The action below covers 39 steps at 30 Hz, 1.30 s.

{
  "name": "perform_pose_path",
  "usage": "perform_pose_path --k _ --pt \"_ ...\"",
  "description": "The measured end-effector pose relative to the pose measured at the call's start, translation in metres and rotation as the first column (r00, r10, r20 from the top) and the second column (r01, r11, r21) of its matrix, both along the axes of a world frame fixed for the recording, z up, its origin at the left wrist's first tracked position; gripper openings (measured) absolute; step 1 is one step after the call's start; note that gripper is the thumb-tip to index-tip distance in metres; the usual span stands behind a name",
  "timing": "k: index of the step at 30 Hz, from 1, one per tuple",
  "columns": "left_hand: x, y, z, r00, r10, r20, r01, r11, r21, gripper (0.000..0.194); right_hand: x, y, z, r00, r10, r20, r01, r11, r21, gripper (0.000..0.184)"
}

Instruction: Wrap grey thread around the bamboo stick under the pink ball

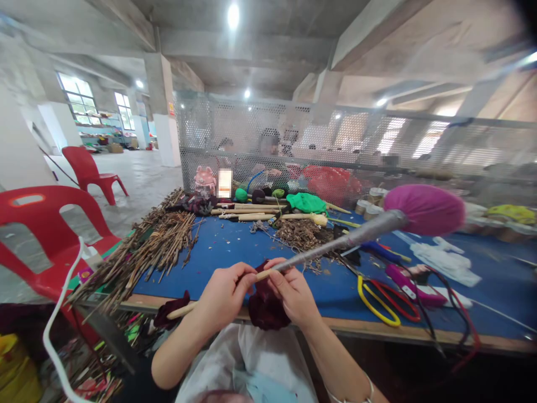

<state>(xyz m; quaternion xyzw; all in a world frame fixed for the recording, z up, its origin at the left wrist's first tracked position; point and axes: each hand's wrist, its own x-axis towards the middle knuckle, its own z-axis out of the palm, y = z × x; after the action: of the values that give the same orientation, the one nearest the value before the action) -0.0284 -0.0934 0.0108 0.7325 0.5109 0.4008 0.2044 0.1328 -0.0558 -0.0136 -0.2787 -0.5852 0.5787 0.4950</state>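
A long stick [335,244] slants up to the right across the middle of the view. Its bare wooden end is pinched in the fingers of my left hand [220,296]. Grey wrapping covers the rest, up to a rounded head of magenta cloth [428,210]. My right hand [296,296] is closed around the stick where the wrapping begins. Dark maroon cloth [268,310] hangs under the stick between my hands, against my right fingers; how it is held is hidden. Beside my left wrist, a pale wooden stick [182,310] pokes from another maroon cloth piece [165,313].
Dry twigs [155,246] lie heaped on the blue tabletop [218,240] at left. Yellow-and-red-handled scissors [377,302] and a magenta glue gun [415,288] with cords sit at right. Wooden sticks [251,211] line a perforated metal screen [268,134]. Red chairs [54,224] stand left.
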Motion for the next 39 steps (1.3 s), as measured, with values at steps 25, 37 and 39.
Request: perform_pose_path --k 25,37,39 --pt "0.022 0.13 0.016 0.952 0.137 -0.274 0.01 0.88 0.475 0.023 0.008 0.138 0.025 0.999 -0.05 -0.017 0.049 0.998 -0.048 0.041" --pt "0.013 0.128 -0.008 0.981 0.081 -0.176 0.009 0.889 0.458 0.013 0.019 0.118 0.021 0.991 -0.037 0.125 0.031 0.998 0.047 0.031" --pt "0.012 0.127 -0.005 0.98 0.078 -0.181 0.018 0.88 0.475 0.012 0.02 0.114 0.026 0.991 -0.01 0.134 0.001 0.998 0.069 0.03"
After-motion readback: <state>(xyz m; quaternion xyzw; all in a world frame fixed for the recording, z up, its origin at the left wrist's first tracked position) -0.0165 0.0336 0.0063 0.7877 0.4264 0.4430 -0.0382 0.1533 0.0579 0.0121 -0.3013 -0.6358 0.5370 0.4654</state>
